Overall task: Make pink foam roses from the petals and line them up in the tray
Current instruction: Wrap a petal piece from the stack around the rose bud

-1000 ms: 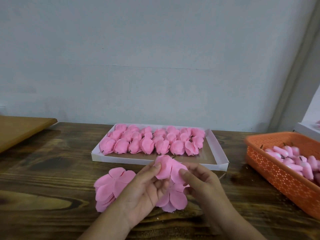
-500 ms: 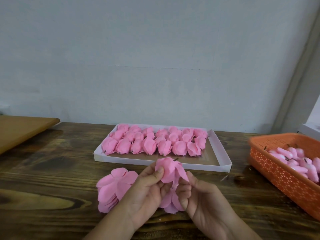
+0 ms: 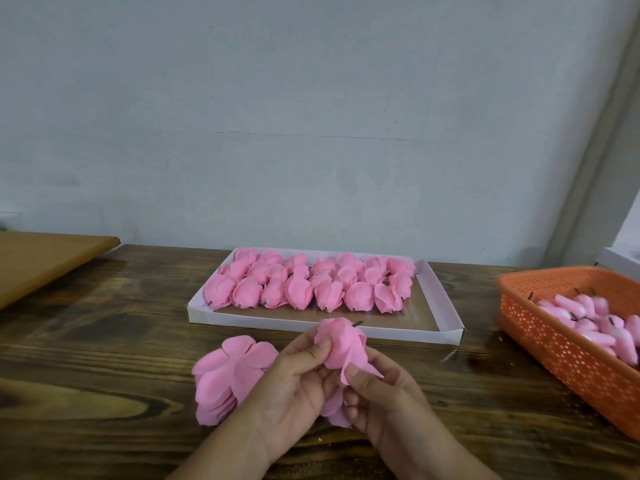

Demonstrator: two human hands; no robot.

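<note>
Both hands hold a half-formed pink foam rose [image 3: 341, 342] just in front of the white tray [image 3: 322, 322]. My left hand [image 3: 298, 382] pinches its upper petals with thumb and fingers. My right hand [image 3: 381, 396] pinches a lower petal between thumb and forefinger. A short dark stem tip pokes out at the rose's top. Loose petals hang below, between the hands. A stack of flat pink petal sheets [image 3: 230, 372] lies on the table left of my left hand. Several finished roses [image 3: 304, 284] fill the tray in rows, leaving its near strip bare.
An orange perforated basket [image 3: 571, 355] at the right holds several pink buds with stems. A wooden board [image 3: 45, 261] sits at the far left. A white box corner [image 3: 620, 261] shows behind the basket. The wall stands close behind the tray.
My right hand has shifted from the rose's upper side down to a lower petal and folded it up. The rose looks more closed. My left hand keeps its pinch.
</note>
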